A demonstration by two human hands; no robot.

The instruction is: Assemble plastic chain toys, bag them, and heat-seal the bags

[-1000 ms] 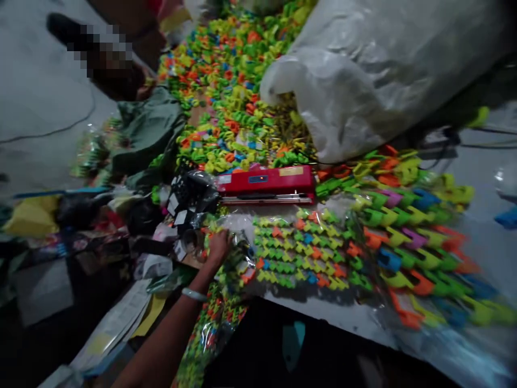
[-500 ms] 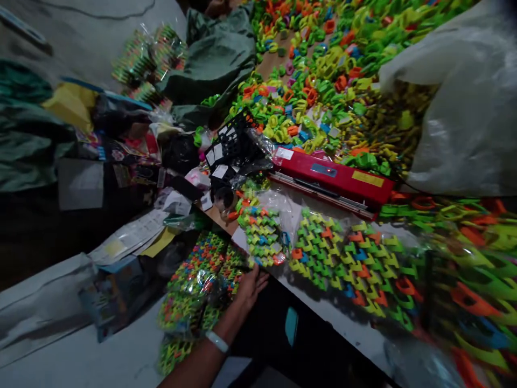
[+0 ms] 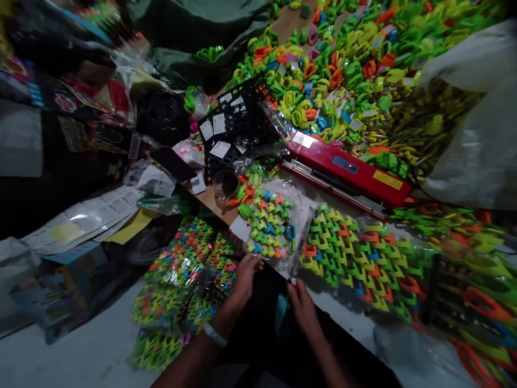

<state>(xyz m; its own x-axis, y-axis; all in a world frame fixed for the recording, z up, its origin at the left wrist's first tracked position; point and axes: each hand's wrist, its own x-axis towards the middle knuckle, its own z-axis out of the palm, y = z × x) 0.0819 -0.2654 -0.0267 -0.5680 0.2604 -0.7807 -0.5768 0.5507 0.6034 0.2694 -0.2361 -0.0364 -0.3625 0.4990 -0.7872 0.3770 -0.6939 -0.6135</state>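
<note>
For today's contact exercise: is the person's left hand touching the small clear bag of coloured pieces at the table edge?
Touching. The head view shows the left hand with fingertips on the lower edge of the small clear bag.

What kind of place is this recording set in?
Probably a small packing workshop for plastic toys. A table is heaped with loose coloured plastic pieces, a red heat sealer lies across it, and filled clear bags lie near the left hand and right hand.
</note>
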